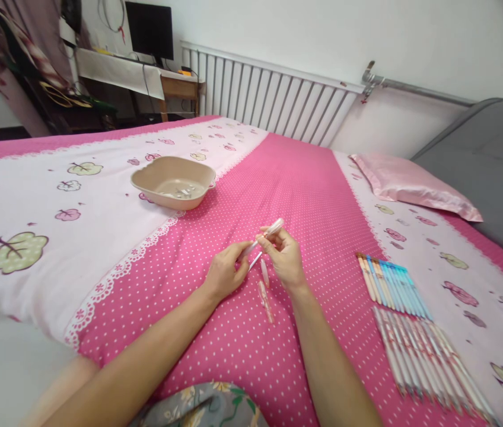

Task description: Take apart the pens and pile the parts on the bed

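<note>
My right hand (pixel 286 258) is closed on a pale pink-and-white pen (pixel 274 226), whose rounded end points up and away from me. Fingers of my left hand (pixel 227 270) pinch the pen's lower, whitish end, so both hands meet on it. A thin white stick like a pen refill (pixel 255 260) slants just below the fingers; I cannot tell whether a hand grips it or it lies on the bedspread. Between my wrists, a small pale pink pen part (pixel 264 273) and a clear pen piece with red print (pixel 266 302) rest on the dotted pink cloth (pixel 234 344).
To my right lie a row of blue and peach pens (pixel 394 284) and a row of white-and-red pens (pixel 429 356). A beige basin (pixel 145 178) with small pieces inside stands ahead on the left. Farther off are a pink pillow (pixel 411 181) and a radiator (pixel 269 89).
</note>
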The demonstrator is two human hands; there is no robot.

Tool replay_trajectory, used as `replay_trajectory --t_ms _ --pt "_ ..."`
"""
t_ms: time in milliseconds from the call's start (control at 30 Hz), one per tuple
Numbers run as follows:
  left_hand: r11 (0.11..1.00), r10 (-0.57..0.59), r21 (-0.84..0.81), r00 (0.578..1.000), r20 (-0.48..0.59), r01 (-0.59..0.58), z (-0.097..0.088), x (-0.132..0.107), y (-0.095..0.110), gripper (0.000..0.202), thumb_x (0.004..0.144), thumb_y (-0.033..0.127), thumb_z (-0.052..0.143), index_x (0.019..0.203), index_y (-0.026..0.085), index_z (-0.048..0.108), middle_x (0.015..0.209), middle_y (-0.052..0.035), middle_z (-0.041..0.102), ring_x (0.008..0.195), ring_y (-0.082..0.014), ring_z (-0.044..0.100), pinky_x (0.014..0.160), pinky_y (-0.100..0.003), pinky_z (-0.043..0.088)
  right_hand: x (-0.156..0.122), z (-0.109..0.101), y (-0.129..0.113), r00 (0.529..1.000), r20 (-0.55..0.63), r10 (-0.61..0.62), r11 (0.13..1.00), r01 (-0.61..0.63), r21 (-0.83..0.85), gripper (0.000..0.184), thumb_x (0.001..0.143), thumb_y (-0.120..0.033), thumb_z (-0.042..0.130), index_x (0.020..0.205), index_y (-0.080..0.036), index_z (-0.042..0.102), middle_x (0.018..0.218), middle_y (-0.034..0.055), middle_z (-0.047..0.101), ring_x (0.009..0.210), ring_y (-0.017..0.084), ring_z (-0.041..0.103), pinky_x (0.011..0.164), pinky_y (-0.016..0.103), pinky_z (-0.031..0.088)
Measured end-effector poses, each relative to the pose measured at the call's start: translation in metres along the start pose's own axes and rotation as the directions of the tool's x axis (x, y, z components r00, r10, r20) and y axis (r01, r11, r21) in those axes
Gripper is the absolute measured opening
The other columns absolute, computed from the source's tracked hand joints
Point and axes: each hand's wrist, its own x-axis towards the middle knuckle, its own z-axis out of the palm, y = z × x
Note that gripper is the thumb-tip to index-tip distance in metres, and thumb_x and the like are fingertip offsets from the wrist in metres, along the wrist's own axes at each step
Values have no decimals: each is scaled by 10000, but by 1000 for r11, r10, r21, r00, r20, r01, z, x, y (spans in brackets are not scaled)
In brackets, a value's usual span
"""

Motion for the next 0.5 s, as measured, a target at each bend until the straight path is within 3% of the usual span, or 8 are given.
replay_trajectory --t_ms 267,500 --pt "1000 -15 3 999 36 15 -2 1 2 325 782 116 448 1100 149 502 969 -71 631 825 -146 589 724 -272 479 -2 -2 -8 997 66 35 999 -36 20 279 755 -276 587 1014 -174 573 947 69 630 914 176 583 800 323 453" --pt "999 -26 -21 999 47 27 -2 1 3 331 791 114 429 1114 139 499 1013 -84 628 885 -164 590 769 -295 474 -3 -3 -6 992 123 33 996 -43 77 343 771 -258 567 1104 -201 512 967 55 636 919 160 586 826 322 455"
